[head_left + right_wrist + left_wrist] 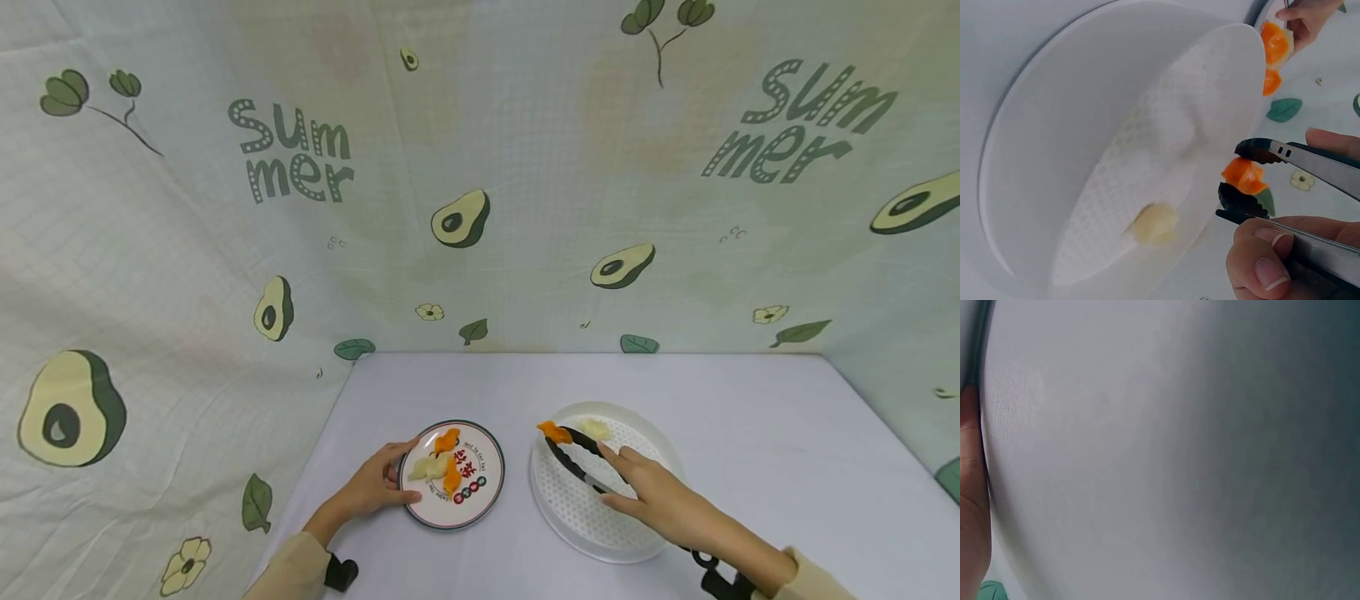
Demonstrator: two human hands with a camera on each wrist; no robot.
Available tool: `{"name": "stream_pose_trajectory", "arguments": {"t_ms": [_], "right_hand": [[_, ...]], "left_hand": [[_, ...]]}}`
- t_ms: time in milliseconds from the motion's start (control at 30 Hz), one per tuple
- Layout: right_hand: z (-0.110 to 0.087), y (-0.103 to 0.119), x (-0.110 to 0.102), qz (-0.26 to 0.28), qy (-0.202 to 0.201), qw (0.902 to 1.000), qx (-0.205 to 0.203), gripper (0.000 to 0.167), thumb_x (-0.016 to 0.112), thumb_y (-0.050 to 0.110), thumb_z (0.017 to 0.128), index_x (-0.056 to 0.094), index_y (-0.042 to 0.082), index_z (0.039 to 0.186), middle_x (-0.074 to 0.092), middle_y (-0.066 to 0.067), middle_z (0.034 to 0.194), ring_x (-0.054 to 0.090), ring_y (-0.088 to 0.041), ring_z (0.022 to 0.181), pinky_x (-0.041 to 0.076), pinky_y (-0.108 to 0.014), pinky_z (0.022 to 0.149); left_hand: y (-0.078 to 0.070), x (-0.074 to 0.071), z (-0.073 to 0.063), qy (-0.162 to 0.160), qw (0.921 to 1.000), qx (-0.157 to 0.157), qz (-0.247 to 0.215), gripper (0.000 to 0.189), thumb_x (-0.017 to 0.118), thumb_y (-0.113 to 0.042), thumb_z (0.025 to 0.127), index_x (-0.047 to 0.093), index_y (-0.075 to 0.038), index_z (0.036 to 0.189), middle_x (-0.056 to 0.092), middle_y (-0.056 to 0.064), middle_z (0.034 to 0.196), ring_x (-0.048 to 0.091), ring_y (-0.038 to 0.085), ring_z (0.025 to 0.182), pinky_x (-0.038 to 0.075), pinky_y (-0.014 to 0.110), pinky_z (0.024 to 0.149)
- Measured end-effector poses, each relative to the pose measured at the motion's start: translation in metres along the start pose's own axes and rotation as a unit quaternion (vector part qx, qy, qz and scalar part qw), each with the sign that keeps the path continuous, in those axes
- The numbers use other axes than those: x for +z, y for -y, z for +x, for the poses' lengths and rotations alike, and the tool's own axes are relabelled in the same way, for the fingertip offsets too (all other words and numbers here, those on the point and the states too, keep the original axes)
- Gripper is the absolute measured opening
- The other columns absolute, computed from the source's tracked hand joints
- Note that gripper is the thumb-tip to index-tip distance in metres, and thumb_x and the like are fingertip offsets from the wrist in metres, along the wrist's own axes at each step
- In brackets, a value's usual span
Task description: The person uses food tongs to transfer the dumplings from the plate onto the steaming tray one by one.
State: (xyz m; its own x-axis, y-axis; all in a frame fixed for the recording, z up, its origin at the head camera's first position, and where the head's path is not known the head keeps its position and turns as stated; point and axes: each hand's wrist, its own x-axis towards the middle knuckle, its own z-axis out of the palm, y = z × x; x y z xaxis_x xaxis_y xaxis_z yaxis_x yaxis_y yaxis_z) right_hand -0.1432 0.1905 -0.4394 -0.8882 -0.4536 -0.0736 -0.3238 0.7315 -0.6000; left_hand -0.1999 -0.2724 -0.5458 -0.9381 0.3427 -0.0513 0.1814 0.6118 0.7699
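My left hand (375,482) grips the left rim of a small patterned plate (483,497), thumb on the near side. Two orange pieces (452,477) and pale yellow food (429,467) lie on that plate. In the left wrist view, only part of the hand (971,494) shows at the left edge. My right hand (656,498) holds black-tipped metal tongs (597,483) over a round white strainer basket (600,521). An orange piece (1245,175) is pinched between the tongs' tips, near the basket's rim. One pale yellow piece (1155,225) sits inside the basket.
Both vessels stand on a white table (750,433), the plate to the left of the basket. Behind the table hangs a cloth (525,150) printed with avocados and leaves. Black straps (341,573) are worn on both wrists.
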Motion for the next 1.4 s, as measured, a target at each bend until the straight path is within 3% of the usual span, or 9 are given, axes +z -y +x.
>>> {"name": "stream_pose_trajectory", "arguments": {"t_ms": [167,567,1400], "right_hand": [[0.0,-0.011,0.002,0.007,0.012,0.9997,0.02,0.077,0.067,0.04,0.094,0.04,-0.008,0.147,0.036,-0.044,0.141,0.037,-0.057,0.131,0.037,-0.066,0.097],[0.007,-0.028,0.008,-0.032,0.007,0.9994,0.014,0.073,0.07,0.032,0.093,0.041,-0.01,0.146,0.039,-0.045,0.137,0.041,-0.059,0.126,0.039,-0.066,0.095],[0.002,-0.023,0.0,-0.035,0.002,0.9991,0.025,0.08,0.071,0.038,0.092,0.037,-0.009,0.148,0.034,-0.048,0.139,0.039,-0.062,0.125,0.039,-0.068,0.093]], "left_hand": [[-0.001,-0.001,0.0,0.001,1.0,-0.003,0.002,0.09,0.089,-0.03,0.076,0.044,-0.012,0.151,0.05,0.011,0.135,0.042,0.015,0.078,0.04,0.023,0.066],[0.0,-0.001,0.0,-0.002,1.0,-0.003,-0.002,0.089,0.089,-0.028,0.075,0.045,-0.012,0.151,0.049,0.012,0.136,0.042,0.016,0.079,0.04,0.023,0.066],[-0.002,0.002,0.0,-0.012,0.9999,-0.009,0.001,0.089,0.09,-0.026,0.075,0.046,-0.013,0.15,0.05,0.01,0.135,0.042,0.015,0.079,0.041,0.022,0.064]]}}
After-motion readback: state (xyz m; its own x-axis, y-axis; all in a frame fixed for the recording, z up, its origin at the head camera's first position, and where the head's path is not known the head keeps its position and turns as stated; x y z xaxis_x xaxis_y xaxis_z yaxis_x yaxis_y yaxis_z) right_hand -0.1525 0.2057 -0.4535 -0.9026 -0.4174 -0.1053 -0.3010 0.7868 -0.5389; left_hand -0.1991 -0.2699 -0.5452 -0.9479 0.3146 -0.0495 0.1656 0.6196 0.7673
